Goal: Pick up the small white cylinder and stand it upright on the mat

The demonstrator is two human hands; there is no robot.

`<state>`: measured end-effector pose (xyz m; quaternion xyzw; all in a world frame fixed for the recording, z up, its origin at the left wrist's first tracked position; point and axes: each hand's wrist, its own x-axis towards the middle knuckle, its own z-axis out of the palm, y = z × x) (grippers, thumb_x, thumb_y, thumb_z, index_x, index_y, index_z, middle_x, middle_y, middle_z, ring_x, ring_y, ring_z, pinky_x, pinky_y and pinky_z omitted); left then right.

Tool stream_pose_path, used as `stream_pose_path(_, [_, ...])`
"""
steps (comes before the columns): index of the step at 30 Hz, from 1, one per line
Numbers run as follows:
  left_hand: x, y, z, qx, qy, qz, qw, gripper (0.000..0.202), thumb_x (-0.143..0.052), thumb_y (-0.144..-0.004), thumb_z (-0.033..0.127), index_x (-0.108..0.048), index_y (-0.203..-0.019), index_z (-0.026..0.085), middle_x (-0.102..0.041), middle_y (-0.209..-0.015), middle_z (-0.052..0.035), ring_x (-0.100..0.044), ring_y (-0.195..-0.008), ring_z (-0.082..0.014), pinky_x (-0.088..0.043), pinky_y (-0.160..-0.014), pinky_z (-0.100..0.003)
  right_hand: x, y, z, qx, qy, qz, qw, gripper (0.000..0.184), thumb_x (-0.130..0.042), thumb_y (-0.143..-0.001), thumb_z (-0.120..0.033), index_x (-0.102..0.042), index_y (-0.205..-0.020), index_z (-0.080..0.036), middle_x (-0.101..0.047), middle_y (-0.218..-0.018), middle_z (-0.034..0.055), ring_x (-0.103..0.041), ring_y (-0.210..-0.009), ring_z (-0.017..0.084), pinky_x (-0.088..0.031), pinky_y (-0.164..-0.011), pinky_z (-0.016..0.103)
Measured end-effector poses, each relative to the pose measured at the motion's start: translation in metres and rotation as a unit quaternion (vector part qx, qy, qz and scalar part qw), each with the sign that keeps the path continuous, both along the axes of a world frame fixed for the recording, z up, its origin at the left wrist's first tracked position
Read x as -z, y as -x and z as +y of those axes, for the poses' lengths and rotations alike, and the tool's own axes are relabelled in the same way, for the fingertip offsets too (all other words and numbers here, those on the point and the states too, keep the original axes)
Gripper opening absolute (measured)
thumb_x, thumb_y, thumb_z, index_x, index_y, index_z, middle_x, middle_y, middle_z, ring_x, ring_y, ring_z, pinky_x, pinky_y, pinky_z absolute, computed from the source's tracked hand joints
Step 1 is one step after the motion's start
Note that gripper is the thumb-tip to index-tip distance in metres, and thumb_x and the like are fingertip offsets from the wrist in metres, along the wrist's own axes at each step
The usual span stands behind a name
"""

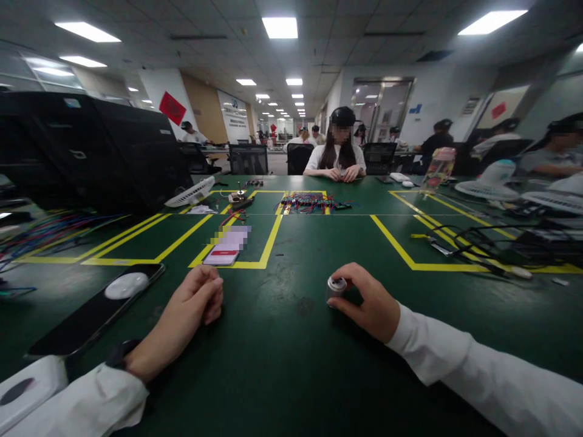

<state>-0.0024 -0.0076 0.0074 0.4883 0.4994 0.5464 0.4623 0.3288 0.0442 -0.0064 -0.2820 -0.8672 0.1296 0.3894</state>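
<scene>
My right hand point(367, 300) grips a small silver-grey metal cylinder point(336, 292) between thumb and fingers. It stands upright at the green table's surface, with a paler rim and dark marks on top. To the left, my left hand point(200, 294) is curled closed, thumb against the index finger; nothing shows in it. Just beyond that hand lies a phone point(223, 252) with a lit, partly blurred screen. A dark slab-like device point(86, 315) with a white computer mouse point(126, 285) on it lies left of my left wrist.
Yellow tape point(273, 233) marks boxes on the green table point(282, 364). Tangled wires with small parts point(310, 203) lie mid-table, near a small device point(239, 197). Black computer cases point(91, 145) stand left; black cables point(473, 240) and a bottle point(439, 167) are right. A person point(339, 149) sits opposite.
</scene>
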Motion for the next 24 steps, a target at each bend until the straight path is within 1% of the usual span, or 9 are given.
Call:
stream_pose_path(2, [0.000, 0.000, 0.000, 0.002, 0.000, -0.003, 1.000, 0.009, -0.054, -0.088, 0.029, -0.047, -0.083, 0.025, -0.046, -0.054, 0.0096, -0.038, -0.041, -0.0081, -0.031, -0.037, -0.020, 0.000, -0.003, 0.000, -0.001, 0.024, -0.004, 1.000, 0.036, -0.065, -0.082, -0.026, -0.048, -0.112, -0.019, -0.051, -0.104, 0.0047, -0.049, -0.089, 0.011, -0.045, -0.076, 0.024])
stream_pose_path(4, [0.000, 0.000, 0.000, 0.003, 0.002, -0.004, 1.000, 0.008, -0.054, -0.088, 0.028, -0.047, -0.083, 0.026, -0.046, -0.055, 0.0098, -0.038, -0.041, -0.0081, -0.032, -0.037, -0.020, 0.000, -0.006, 0.000, 0.005, 0.049, 0.006, 0.999, 0.047, -0.068, -0.080, -0.030, -0.045, -0.120, -0.021, -0.051, -0.108, 0.0049, -0.050, -0.091, 0.011, -0.046, -0.079, 0.025])
stream_pose_path(6, [0.000, 0.000, 0.000, 0.005, 0.004, 0.000, 1.000, 0.008, -0.053, -0.088, 0.028, -0.047, -0.084, 0.026, -0.047, -0.055, 0.0098, -0.038, -0.041, -0.0084, -0.033, -0.038, -0.020, 0.000, -0.007, 0.001, 0.010, 0.099, 0.040, 0.994, 0.052, -0.067, -0.080, -0.034, -0.043, -0.124, -0.021, -0.051, -0.110, 0.0056, -0.052, -0.092, 0.011, -0.047, -0.081, 0.025])
stream_pose_path(8, [-0.001, 0.000, 0.000, 0.006, 0.004, 0.005, 1.000, 0.008, -0.053, -0.088, 0.028, -0.047, -0.084, 0.026, -0.047, -0.054, 0.0099, -0.038, -0.041, -0.0085, -0.033, -0.038, -0.020, 0.000, -0.008, 0.004, 0.000, 0.188, 0.098, 0.977, 0.047, -0.062, -0.083, -0.037, -0.045, -0.122, -0.018, -0.054, -0.108, 0.0068, -0.054, -0.091, 0.012, -0.048, -0.081, 0.026])
stream_pose_path(10, [0.000, 0.000, 0.001, 0.009, 0.006, 0.005, 1.000, 0.008, -0.052, -0.088, 0.028, -0.046, -0.083, 0.026, -0.046, -0.053, 0.0101, -0.038, -0.040, -0.0085, -0.033, -0.038, -0.020, -0.001, -0.010, 0.009, -0.015, 0.268, 0.144, 0.952, 0.041, -0.057, -0.085, -0.040, -0.049, -0.116, -0.015, -0.056, -0.104, 0.0084, -0.057, -0.089, 0.013, -0.049, -0.078, 0.026])
stream_pose_path(12, [0.000, 0.001, 0.002, 0.009, 0.009, 0.003, 1.000, 0.009, -0.052, -0.089, 0.027, -0.046, -0.083, 0.026, -0.046, -0.053, 0.0102, -0.038, -0.040, -0.0085, -0.033, -0.038, -0.020, -0.002, -0.011, 0.014, -0.019, 0.306, 0.159, 0.939, 0.037, -0.053, -0.086, -0.041, -0.053, -0.109, -0.012, -0.058, -0.100, 0.0093, -0.058, -0.085, 0.013, -0.050, -0.076, 0.025])
stream_pose_path(15, [0.002, 0.002, 0.003, 0.002, 0.013, 0.003, 1.000, 0.008, -0.052, -0.089, 0.027, -0.046, -0.083, 0.026, -0.046, -0.054, 0.0101, -0.038, -0.040, -0.0086, -0.032, -0.038, -0.020, -0.008, -0.010, 0.018, -0.016, 0.304, 0.146, 0.941, 0.033, -0.049, -0.087, -0.039, -0.060, -0.103, -0.012, -0.060, -0.098, 0.0084, -0.058, -0.083, 0.012, -0.050, -0.075, 0.025])
stream_pose_path(19, [0.002, 0.002, 0.004, 0.001, 0.009, -0.002, 1.000, 0.008, -0.052, -0.089, 0.027, -0.047, -0.083, 0.026, -0.046, -0.055, 0.0095, -0.037, -0.041, -0.0082, -0.031, -0.038, -0.019, -0.014, -0.007, 0.014, -0.022, 0.292, 0.120, 0.949, 0.032, -0.054, -0.083, -0.035, -0.064, -0.103, -0.013, -0.059, -0.096, 0.0070, -0.057, -0.082, 0.012, -0.049, -0.074, 0.024])
stream_pose_path(24, [0.002, 0.001, 0.003, 0.001, 0.012, 0.001, 1.000, 0.009, -0.053, -0.089, 0.027, -0.047, -0.082, 0.026, -0.045, -0.055, 0.0095, -0.037, -0.041, -0.0081, -0.031, -0.038, -0.020, -0.017, -0.003, 0.005, -0.026, 0.277, 0.076, 0.957, 0.035, -0.057, -0.082, -0.034, -0.061, -0.110, -0.014, -0.058, -0.099, 0.0067, -0.056, -0.069, 0.009, -0.047, -0.061, 0.020])
